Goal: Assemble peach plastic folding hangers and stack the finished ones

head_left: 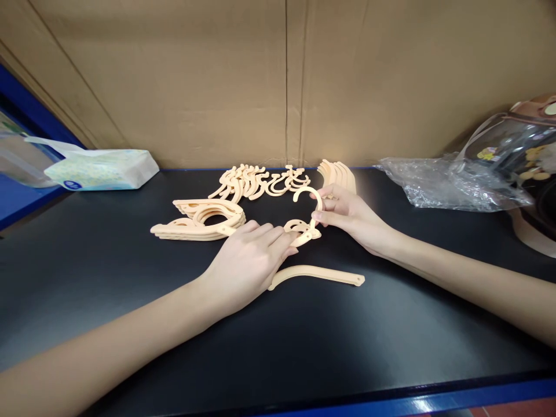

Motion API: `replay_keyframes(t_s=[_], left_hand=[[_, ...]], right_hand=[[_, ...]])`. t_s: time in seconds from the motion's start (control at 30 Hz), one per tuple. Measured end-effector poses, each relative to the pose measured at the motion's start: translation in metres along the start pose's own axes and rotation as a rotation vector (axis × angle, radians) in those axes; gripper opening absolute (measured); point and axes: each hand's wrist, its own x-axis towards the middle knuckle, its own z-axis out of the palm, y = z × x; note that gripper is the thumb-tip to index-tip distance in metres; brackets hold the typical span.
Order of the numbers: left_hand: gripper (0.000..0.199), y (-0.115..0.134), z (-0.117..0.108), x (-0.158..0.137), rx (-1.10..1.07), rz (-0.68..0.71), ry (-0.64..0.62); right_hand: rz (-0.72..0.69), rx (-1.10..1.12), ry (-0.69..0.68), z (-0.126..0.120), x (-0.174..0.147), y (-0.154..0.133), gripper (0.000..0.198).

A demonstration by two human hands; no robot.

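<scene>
My left hand [249, 260], fingers closed and palm down, grips a cream plastic hanger arm [303, 238]; most of it is hidden under the fingers. Between the thumb and fingers of my right hand [347, 214] is a curved cream hanger hook [320, 202]. Its lower end meets the tip of the arm, though whether they are joined I cannot tell. Just behind the grip lie other cream pieces [296, 225], partly covered. A loose hanger arm [321, 273] rests on the table in front of my left hand.
Left of my hands is a stack of folded cream hangers [195, 233]. Farther back lie several loose hooks [247, 180] and a row of hanger arms [341, 174]. A tissue pack [108, 169] sits back left; crinkled clear plastic [452, 184] and a transparent bag [521, 147] are right.
</scene>
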Motion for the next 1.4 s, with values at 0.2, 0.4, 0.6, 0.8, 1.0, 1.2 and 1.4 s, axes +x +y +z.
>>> replay_keyframes(t_s=[0.2,0.4,0.6,0.8,1.0,1.2,1.4], left_hand=[[0.027,0.001,-0.002,0.0,0.033,0.006,0.011],[0.027,0.001,-0.001,0.0,0.036,0.005,0.016],[0.029,0.002,-0.001,-0.001,0.043,0.014,0.032],[0.031,0.002,-0.001,-0.001,0.057,-0.007,0.017],[0.032,0.002,0.0,-0.001,0.068,-0.021,0.011],[0.028,0.001,0.0,-0.002,0.066,-0.031,0.019],[0.028,0.007,-0.009,-0.001,0.018,-0.126,0.033]], right_hand=[[0.007,-0.008,0.024,0.002,-0.001,-0.004,0.027],[0.016,-0.037,0.043,0.002,0.0,-0.003,0.027],[0.024,-0.039,0.057,0.002,0.0,-0.004,0.029],[0.037,-0.014,0.06,0.003,0.0,-0.003,0.032],[0.039,-0.005,0.057,0.003,-0.001,0.0,0.031],[0.03,-0.009,0.093,0.006,-0.004,-0.005,0.033],[-0.021,-0.055,0.092,0.007,-0.005,-0.01,0.028]])
